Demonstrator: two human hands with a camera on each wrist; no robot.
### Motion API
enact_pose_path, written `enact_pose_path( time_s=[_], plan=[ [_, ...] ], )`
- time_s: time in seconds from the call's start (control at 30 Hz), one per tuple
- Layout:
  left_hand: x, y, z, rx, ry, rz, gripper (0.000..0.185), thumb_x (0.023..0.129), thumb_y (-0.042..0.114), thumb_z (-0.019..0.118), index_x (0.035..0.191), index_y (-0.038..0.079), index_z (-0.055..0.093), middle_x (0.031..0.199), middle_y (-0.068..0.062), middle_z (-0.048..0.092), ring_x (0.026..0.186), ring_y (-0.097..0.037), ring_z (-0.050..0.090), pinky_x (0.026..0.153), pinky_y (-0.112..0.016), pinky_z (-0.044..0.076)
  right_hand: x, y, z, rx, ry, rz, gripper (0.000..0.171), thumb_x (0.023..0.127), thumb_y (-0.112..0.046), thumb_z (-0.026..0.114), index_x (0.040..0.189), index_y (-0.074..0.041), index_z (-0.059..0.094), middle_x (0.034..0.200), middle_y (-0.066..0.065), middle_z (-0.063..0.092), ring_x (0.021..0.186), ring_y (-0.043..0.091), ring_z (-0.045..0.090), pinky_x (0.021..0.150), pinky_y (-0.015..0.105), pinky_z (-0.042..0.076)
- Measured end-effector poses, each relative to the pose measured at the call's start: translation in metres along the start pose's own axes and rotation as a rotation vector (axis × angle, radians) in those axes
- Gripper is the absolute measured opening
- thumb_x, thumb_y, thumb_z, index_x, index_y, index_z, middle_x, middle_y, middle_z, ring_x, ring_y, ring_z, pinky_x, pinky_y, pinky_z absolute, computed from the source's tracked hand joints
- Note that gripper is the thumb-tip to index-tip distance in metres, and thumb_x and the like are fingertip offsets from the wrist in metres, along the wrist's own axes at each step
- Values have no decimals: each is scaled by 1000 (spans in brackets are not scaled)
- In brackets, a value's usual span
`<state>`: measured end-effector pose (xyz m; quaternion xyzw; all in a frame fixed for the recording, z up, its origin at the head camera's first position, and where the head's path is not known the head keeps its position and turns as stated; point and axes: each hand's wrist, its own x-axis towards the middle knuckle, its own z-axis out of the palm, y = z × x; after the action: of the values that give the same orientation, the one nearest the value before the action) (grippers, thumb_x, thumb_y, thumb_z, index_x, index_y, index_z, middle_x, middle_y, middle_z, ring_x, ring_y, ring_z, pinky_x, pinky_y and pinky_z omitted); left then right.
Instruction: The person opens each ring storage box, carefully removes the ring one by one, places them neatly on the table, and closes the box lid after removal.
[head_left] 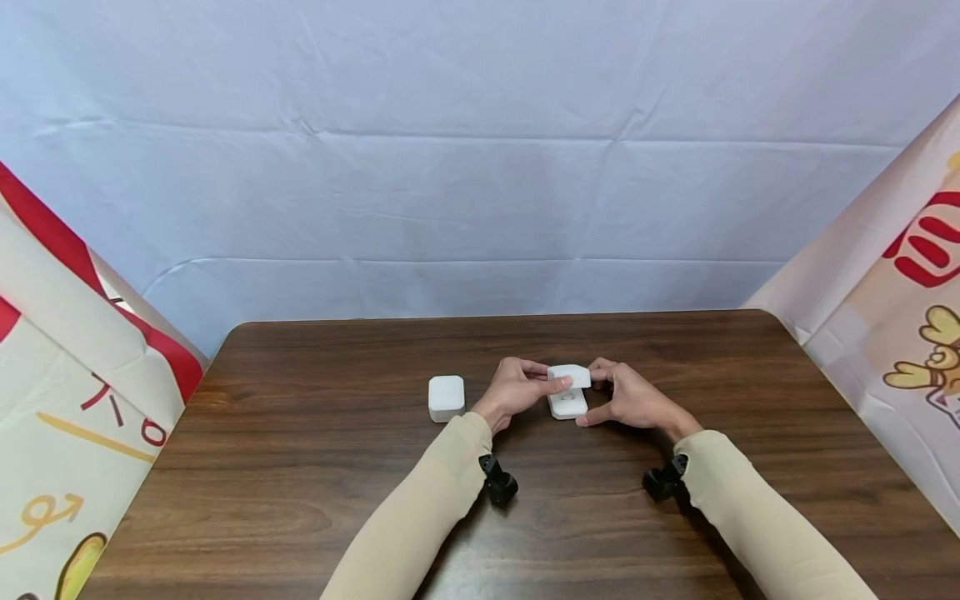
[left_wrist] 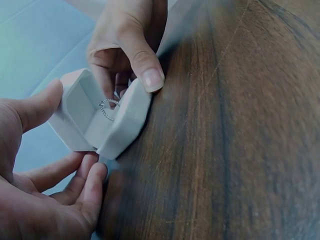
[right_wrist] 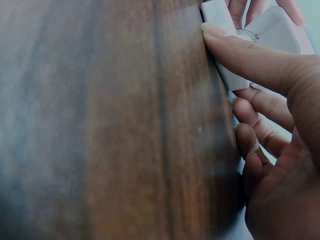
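A small white ring box [head_left: 567,405] stands on the wooden table between both hands, its lid [head_left: 569,376] raised. Inside sits a silvery ring with a beaded-looking band [left_wrist: 103,106], upright in the white insert. My left hand [head_left: 517,388] pinches the lid, thumb on its outer face and the other fingers behind and below. On the opposite side, my right hand [head_left: 636,397] grips the base. Its thumb [right_wrist: 235,47] presses the front of the base while the other fingers curl round the side.
Left of the left hand, a second white box [head_left: 446,397] with rounded corners rests on the table [head_left: 300,500]. A pale cloth [head_left: 465,192] hangs behind the far edge. Printed cloths hang at both sides. Black wrist cameras [head_left: 498,481] are strapped to both sleeves.
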<state>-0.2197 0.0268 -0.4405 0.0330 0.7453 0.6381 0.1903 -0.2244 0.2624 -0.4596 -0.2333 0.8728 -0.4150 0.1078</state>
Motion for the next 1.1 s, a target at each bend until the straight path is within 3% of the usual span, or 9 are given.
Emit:
enact_pose_path(
  time_s=[0.43,1.1],
  plan=[
    [1,2,2,-16,63,-37,46,85,35,84,114,1,73,126,-8,60,114,-23,59,95,-40,49,-1,-4,0,-4,3,12,48,72,-22,94,115,-10,74,105,7,57,96,26,48,84,40,39],
    [1,3,3,-82,110,-24,46,84,36,85,113,2,72,116,-6,64,102,-19,64,92,-37,51,-1,-1,-1,-30,14,9,46,74,-25,94,112,-9,75,107,6,59,94,23,51,84,37,42]
  ],
)
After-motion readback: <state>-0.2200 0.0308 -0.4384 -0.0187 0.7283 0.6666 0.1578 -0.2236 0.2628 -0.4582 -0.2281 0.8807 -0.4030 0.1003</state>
